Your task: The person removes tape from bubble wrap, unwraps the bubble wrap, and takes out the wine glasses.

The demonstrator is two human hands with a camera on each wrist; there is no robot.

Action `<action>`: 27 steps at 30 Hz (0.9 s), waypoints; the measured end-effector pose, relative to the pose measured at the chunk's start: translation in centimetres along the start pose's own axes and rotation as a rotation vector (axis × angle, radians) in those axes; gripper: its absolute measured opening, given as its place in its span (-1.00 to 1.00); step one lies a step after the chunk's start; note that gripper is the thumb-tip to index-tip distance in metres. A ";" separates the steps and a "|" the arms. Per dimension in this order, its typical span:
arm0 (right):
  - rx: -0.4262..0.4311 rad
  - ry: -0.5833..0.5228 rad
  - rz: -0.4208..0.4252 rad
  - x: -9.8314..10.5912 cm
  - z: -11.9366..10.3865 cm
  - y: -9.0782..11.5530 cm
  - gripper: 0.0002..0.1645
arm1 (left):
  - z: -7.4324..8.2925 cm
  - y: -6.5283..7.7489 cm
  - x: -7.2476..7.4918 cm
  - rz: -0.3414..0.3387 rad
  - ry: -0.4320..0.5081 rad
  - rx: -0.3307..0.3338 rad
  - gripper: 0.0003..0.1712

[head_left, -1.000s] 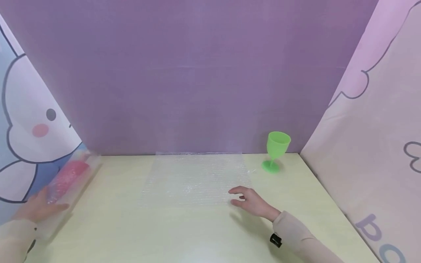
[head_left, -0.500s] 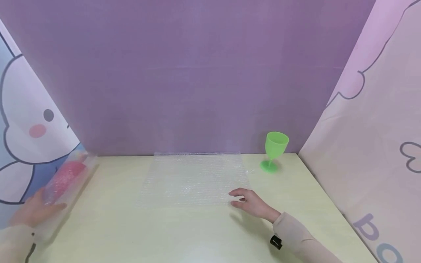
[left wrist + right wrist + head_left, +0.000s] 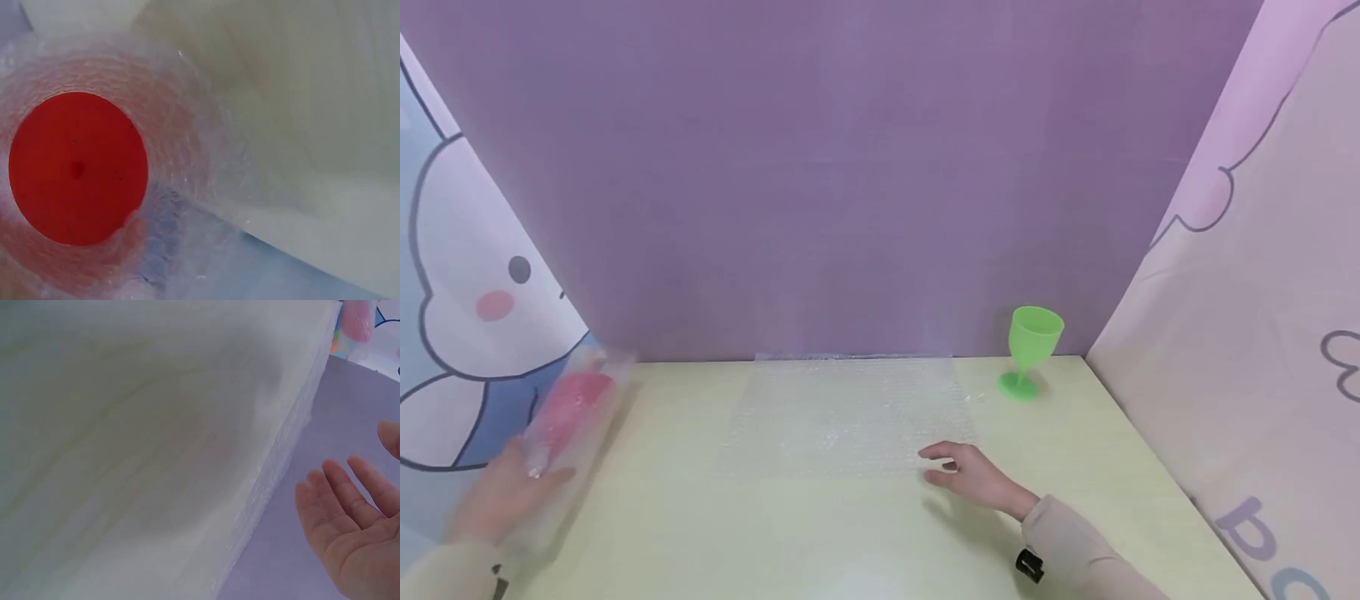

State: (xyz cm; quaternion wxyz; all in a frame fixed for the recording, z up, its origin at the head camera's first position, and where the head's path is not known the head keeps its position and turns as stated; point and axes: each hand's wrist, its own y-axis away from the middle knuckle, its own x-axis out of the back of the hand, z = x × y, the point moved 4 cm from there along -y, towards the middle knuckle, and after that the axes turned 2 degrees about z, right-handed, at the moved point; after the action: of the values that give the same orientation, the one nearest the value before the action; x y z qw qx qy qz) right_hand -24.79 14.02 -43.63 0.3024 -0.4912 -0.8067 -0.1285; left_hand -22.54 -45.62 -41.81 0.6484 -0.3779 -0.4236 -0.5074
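Faced pale worktop against purple wall, with green goblet upright far right; gripped bubble-wrapped red object with left hand; held right hand half-spread by clear sheet.

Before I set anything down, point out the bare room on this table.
The table is bare in front of the bubble-wrap sheet, between that sheet and the wrapped pink bundle, and between the right hand and the right wall. It is crowded along the left edge, where the left hand holds the bundle, and tight between the sheet and the green goblet.
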 end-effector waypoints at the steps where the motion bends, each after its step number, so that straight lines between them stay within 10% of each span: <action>1: -0.002 -0.002 -0.001 -0.1 0.0 0.0 -0.53 | 0.6 0.2 -0.2 0.002 0.010 -0.004 0.11; 27: -0.029 -0.298 -0.010 -5.8 -5.3 -2.0 -0.37 | 22.2 7.2 -8.9 -0.265 0.611 0.010 0.22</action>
State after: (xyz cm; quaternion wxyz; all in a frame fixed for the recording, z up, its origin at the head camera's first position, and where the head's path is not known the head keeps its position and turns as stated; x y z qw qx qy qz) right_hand -22.64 6.28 -42.86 0.1713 -0.5050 -0.8433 -0.0673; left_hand -20.27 -20.77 -42.63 0.6757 -0.1468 -0.2572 -0.6751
